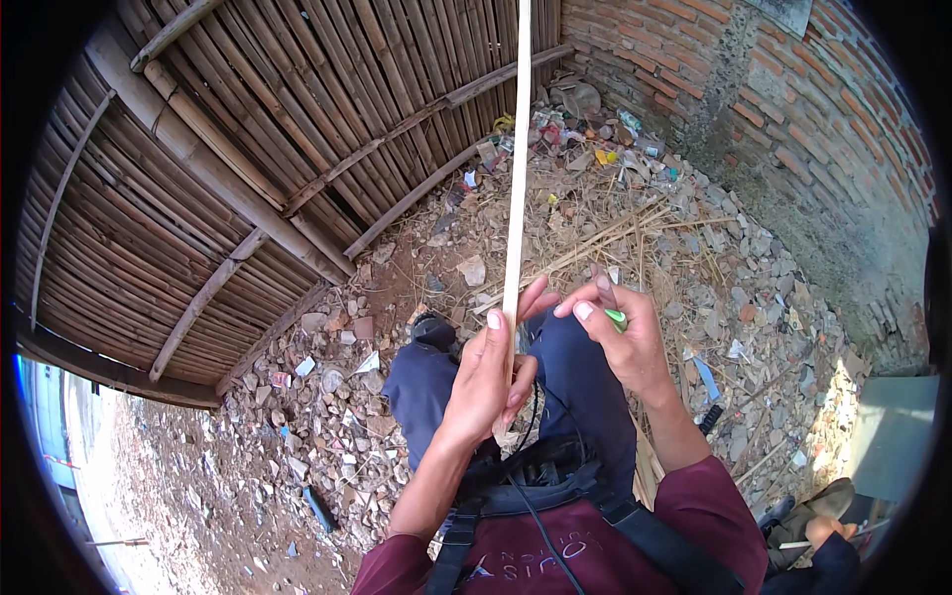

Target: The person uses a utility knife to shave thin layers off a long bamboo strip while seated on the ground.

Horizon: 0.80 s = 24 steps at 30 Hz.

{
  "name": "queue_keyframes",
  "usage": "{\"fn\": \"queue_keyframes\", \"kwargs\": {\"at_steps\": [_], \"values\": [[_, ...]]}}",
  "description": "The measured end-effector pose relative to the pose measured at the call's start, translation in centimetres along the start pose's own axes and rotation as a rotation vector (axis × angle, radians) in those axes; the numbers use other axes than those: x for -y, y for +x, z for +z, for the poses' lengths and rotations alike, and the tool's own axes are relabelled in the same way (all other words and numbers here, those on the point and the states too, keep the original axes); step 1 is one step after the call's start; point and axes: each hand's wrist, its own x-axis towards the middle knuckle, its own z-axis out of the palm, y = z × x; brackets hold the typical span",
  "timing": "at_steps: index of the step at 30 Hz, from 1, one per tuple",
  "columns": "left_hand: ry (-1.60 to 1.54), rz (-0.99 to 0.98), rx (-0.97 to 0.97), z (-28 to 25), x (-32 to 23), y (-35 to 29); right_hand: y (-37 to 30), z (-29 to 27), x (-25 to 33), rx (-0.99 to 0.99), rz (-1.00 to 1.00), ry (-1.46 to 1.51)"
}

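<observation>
A long, pale bamboo strip (520,169) rises from my lap past the top of the picture. My left hand (483,379) is closed around its lower part, with the thumb lying along the strip. Just right of it, my right hand (632,342) grips a small knife (616,319) with a bright green handle. The knife's dark, narrow blade points upward between the fingers, apart from the strip. Most of the handle is hidden in the palm. Both hands are above my knees in dark trousers (585,382).
A bamboo-slat wall (297,119) closes off the left, a brick wall (793,129) the right. Rubble and litter (585,139) cover the ground. Several thin split bamboo pieces (615,238) lie ahead. At lower right another person's hand (831,528) shows. A cable (540,531) hangs over my lap.
</observation>
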Motion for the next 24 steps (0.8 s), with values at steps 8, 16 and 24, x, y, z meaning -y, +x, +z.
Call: {"fn": "queue_keyframes", "kwargs": {"at_steps": [8,16,24], "values": [[0.214,0.065,-0.009,-0.3,1.5,0.0,2.9,0.0,-0.5,-0.055,0.015,0.109],[0.527,0.073,0.034,-0.1,1.2,-1.2,5.4,-0.5,-2.5,-0.145,-0.022,0.253],[0.227,-0.035,0.098,-0.5,2.5,-3.2,6.1,0.1,-3.2,-0.196,-0.063,0.159]]}}
